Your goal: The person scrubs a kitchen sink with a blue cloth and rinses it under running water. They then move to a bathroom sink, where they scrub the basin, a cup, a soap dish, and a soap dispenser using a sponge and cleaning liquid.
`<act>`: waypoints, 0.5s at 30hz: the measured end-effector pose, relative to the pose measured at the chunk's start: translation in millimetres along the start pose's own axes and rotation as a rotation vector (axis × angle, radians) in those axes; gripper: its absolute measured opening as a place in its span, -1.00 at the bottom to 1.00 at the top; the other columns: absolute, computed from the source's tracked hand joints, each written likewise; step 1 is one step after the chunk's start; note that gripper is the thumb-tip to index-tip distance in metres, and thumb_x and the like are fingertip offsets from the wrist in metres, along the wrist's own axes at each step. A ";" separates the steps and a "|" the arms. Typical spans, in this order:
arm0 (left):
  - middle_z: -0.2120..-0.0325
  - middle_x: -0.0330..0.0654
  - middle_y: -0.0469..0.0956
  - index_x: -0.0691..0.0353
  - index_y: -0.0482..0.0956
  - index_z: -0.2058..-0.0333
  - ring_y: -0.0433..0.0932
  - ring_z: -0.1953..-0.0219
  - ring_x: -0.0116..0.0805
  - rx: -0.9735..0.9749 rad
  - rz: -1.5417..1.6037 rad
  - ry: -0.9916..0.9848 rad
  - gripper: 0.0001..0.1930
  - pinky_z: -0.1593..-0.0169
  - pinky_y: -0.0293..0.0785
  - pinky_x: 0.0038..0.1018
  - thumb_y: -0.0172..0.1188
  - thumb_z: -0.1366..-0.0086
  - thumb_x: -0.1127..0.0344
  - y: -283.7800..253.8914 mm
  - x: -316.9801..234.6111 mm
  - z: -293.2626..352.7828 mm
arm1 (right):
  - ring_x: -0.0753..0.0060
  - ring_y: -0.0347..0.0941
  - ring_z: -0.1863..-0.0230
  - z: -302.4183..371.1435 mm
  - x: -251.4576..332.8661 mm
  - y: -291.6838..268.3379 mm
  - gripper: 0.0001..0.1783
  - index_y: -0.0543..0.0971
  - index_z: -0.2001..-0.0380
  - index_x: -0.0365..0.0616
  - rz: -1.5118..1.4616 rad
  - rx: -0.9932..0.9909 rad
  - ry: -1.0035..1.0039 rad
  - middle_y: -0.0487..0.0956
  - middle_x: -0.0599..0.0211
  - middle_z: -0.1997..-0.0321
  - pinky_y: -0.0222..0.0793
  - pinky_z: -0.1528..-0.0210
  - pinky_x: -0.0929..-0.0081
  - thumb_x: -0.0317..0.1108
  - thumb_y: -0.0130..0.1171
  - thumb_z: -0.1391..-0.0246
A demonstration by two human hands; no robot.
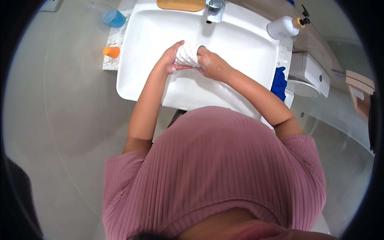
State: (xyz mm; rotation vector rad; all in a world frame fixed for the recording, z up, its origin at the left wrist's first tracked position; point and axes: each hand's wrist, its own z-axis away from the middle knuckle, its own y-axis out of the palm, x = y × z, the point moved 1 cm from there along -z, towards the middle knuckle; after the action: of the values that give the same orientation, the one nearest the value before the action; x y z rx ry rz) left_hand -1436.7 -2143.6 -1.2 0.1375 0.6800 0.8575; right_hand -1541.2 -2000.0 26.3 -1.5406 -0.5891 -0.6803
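Observation:
A white cup with a raised diamond pattern lies tilted on its side over the basin of the white sink, its mouth turned to the right. My left hand is closed around its base end, thumb above and fingers below. At the mouth, my right hand grips the rim, with some fingers reaching inside where they are hidden. Wet spots and a little foam show on the right hand. Above the basin stands a chrome faucet.
An amber soap dish sits on the sink's back edge. To the left are an orange cup and a blue cup. A white pump bottle and blue cloth are on the right, near a toilet.

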 end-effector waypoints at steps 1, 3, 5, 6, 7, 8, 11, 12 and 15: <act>0.13 0.02 0.48 0.29 0.30 -0.02 0.59 0.21 -0.11 0.017 -0.011 -0.044 -0.51 0.28 0.64 -0.23 -0.10 -0.33 -0.02 -0.7 1.6 0.4 | -0.04 0.40 0.09 0.3 -0.4 1.4 -0.53 0.50 0.12 -0.22 0.061 0.055 0.030 0.48 -0.07 0.10 0.37 0.05 0.30 -0.53 0.26 0.23; 0.11 0.02 0.46 0.25 0.24 -0.05 0.59 0.24 -0.11 -0.052 -0.066 0.032 -0.50 0.32 0.65 -0.26 -0.10 -0.33 -0.03 2.1 5.5 1.1 | 0.02 0.44 0.11 3.5 -0.6 4.2 -0.52 0.48 0.12 -0.24 -0.145 0.017 0.075 0.50 0.00 0.12 0.37 0.03 0.34 -0.44 0.32 0.20; 0.11 0.02 0.44 0.21 0.20 -0.07 0.59 0.24 -0.12 -0.105 -0.085 0.146 -0.50 0.33 0.65 -0.27 -0.10 -0.33 -0.03 8.5 8.6 3.6 | 0.07 0.45 0.12 4.0 -10.2 11.9 -0.51 0.47 0.12 -0.29 -0.384 0.001 0.237 0.49 -0.01 0.11 0.36 0.02 0.38 -0.38 0.34 0.17; 0.12 0.01 0.44 0.19 0.19 -0.07 0.58 0.24 -0.13 -0.131 -0.071 0.217 -0.50 0.33 0.64 -0.28 -0.09 -0.33 -0.04 11.8 11.5 8.2 | 0.10 0.46 0.12 1.2 -13.8 11.2 -0.48 0.46 0.12 -0.32 -0.461 0.016 0.334 0.50 -0.02 0.12 0.36 0.02 0.39 -0.32 0.36 0.17; 0.13 0.00 0.44 0.17 0.19 -0.07 0.57 0.24 -0.14 -0.157 -0.056 0.289 -0.51 0.33 0.64 -0.28 -0.08 -0.32 -0.04 14.8 14.7 11.3 | 0.12 0.46 0.12 -2.9 -18.0 8.3 -0.44 0.46 0.11 -0.35 -0.537 0.030 0.431 0.50 -0.03 0.12 0.36 0.02 0.40 -0.27 0.37 0.17; 0.12 -0.01 0.43 0.15 0.20 -0.08 0.55 0.20 -0.15 -0.180 -0.040 0.285 -0.51 0.27 0.61 -0.27 -0.08 -0.32 -0.05 17.3 20.7 11.3 | 0.14 0.46 0.12 -5.3 -22.2 7.4 -0.40 0.45 0.11 -0.37 -0.613 0.046 0.529 0.51 -0.03 0.13 0.35 0.02 0.41 -0.21 0.38 0.17; 0.08 -0.03 0.40 0.14 0.23 -0.09 0.51 0.11 -0.15 -0.162 0.034 0.263 -0.50 0.13 0.55 -0.24 -0.07 -0.32 -0.06 14.9 33.3 4.8 | 0.17 0.49 0.16 -7.6 -34.7 10.2 -0.29 0.48 0.17 -0.44 -0.247 0.016 0.548 0.54 -0.06 0.20 0.38 0.06 0.37 -0.06 0.44 0.27; 0.07 -0.02 0.40 0.17 0.23 -0.09 0.50 0.10 -0.14 -0.099 0.089 0.234 -0.49 0.11 0.55 -0.24 -0.06 -0.32 -0.06 7.4 37.7 2.1 | 0.19 0.50 0.19 -7.3 -32.8 9.2 -0.29 0.49 0.20 -0.44 -0.245 -0.007 0.529 0.55 -0.04 0.23 0.39 0.08 0.36 -0.04 0.45 0.30; 0.05 0.03 0.39 0.27 0.20 -0.10 0.50 0.08 -0.09 0.154 0.103 0.138 -0.44 0.06 0.53 -0.21 0.00 -0.30 -0.03 -15.2 40.5 2.9 | 0.26 0.52 0.25 -14.2 -13.5 -10.3 -0.30 0.53 0.27 -0.42 -0.242 -0.050 0.520 0.57 -0.01 0.30 0.41 0.14 0.37 -0.02 0.47 0.36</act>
State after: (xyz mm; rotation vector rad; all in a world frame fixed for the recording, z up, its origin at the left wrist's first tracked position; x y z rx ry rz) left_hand -1406.4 -2123.3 -24.7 0.2551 0.8741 0.9192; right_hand -1559.0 -2012.9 24.2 -1.2741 -0.3647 -1.2396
